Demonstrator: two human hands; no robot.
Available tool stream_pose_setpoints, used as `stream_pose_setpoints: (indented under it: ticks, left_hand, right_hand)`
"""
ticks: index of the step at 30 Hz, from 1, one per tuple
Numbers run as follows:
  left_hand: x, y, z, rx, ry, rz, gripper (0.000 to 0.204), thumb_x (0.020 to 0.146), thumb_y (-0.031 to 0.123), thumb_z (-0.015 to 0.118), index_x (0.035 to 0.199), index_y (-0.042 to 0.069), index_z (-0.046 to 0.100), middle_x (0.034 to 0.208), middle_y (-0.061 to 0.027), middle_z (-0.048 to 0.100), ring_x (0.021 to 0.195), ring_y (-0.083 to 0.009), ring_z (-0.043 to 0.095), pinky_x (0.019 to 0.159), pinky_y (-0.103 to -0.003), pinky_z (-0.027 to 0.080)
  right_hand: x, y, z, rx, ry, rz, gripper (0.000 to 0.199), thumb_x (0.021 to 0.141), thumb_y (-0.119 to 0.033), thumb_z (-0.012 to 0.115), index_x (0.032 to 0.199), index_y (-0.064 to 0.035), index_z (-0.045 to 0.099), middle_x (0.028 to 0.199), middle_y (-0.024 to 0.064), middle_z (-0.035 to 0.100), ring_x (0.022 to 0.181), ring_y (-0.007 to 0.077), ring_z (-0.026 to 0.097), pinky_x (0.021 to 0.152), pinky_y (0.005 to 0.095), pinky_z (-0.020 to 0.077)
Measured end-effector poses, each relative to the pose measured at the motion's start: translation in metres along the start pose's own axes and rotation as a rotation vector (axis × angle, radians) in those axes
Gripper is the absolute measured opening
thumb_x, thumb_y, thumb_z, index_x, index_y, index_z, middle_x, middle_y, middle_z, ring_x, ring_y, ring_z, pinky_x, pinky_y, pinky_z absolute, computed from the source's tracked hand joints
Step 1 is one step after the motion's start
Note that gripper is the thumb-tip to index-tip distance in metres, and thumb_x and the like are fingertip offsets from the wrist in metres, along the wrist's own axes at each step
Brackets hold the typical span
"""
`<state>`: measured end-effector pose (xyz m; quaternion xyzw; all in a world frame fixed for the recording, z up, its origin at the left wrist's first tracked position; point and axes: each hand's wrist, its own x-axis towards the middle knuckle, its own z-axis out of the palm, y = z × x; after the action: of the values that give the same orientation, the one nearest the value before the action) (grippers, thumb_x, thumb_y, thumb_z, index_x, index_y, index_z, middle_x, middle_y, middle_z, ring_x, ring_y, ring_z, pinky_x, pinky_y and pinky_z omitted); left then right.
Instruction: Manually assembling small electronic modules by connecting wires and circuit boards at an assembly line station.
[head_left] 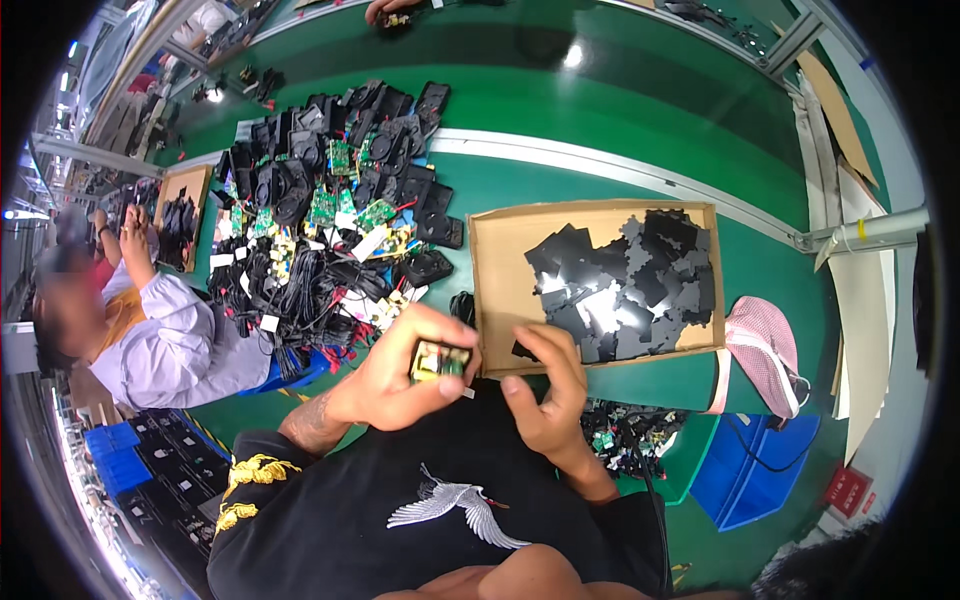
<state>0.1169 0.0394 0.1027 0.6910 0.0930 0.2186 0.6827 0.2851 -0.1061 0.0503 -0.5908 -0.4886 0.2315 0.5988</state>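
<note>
As I look down through the head view, the left forearm reaches in from eight o'clock and the left hand (400, 368) sits just left of centre, knuckles up, over the near edge of the bench. I see the right forearm rise from five o'clock, with the right hand (550, 400) angled toward eleven.

The left fingers are curled around a small circuit-board assembly (441, 361), thumb pressed on its near side, so the piece is gripped with its yellow and green parts facing up at me. On the right, thumb and forefinger stand apart with a gap between; I can't tell whether the forefinger touches the dark piece by its tip.

At one to two o'clock from the hands lies a shallow cardboard box (500, 270) of black cut-out sheets (655, 265); the right hand hides part of its near wall. Toward eleven I have a heap of black plastic housings (290, 190), with coiled black cables (310, 285) on its near side. A pink mesh cap (765, 345) rests at three, a blue bin (745, 480) stands at four, and a co-worker (180, 335) sits at nine.
</note>
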Motion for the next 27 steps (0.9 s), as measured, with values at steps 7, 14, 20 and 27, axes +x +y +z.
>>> stream_pose_setpoints:
  ticks: [7, 14, 20, 27]
  left_hand:
    - [-0.007, 0.03, -0.033, 0.25, -0.205, -0.288, 0.042, 0.097, 0.014, 0.072, 0.131, 0.003, 0.049, 0.111, -0.0111, 0.063, 0.097, -0.0179, 0.065, 0.081, -0.035, 0.054]
    - [0.055, 0.122, -0.04, 0.521, -0.718, -0.119, 0.064, 0.083, 0.015, 0.088, 0.127, 0.003, 0.043, 0.101, -0.0223, 0.072, 0.082, -0.0325, 0.076, 0.064, -0.038, 0.061]
    - [0.124, 0.162, -0.021, 0.485, -0.432, 0.273, 0.048, 0.077, 0.003, 0.088, 0.114, 0.002, 0.057, 0.092, -0.0232, 0.072, 0.086, -0.0396, 0.078, 0.066, -0.042, 0.062]
    - [0.212, 0.15, -0.005, 0.819, -0.02, 0.716, 0.06, 0.096, 0.024, 0.073, 0.144, -0.002, 0.047, 0.128, -0.0262, 0.067, 0.098, -0.0251, 0.07, 0.088, -0.038, 0.058]
  right_hand:
    - [-0.011, 0.02, -0.031, -0.197, 0.259, -0.115, 0.027, 0.086, -0.003, 0.065, 0.111, 0.0062, 0.07, 0.107, 0.0196, 0.071, 0.099, 0.0362, 0.067, 0.092, 0.0433, 0.052]
    - [-0.007, 0.034, -0.035, -0.518, 0.18, -0.163, 0.022, 0.084, -0.009, 0.072, 0.105, -0.004, 0.074, 0.107, 0.009, 0.072, 0.098, 0.0318, 0.067, 0.087, 0.0418, 0.0507]
    - [-0.01, 0.042, -0.032, -0.564, 0.185, -0.204, 0.022, 0.08, -0.012, 0.075, 0.102, -0.0079, 0.075, 0.103, 0.004, 0.071, 0.096, 0.0264, 0.067, 0.081, 0.0403, 0.0487]
    - [-0.013, 0.044, -0.033, -0.572, 0.199, -0.232, 0.021, 0.08, -0.013, 0.075, 0.1, -0.0083, 0.074, 0.103, 0.0013, 0.07, 0.095, 0.0235, 0.066, 0.081, 0.0391, 0.0485]
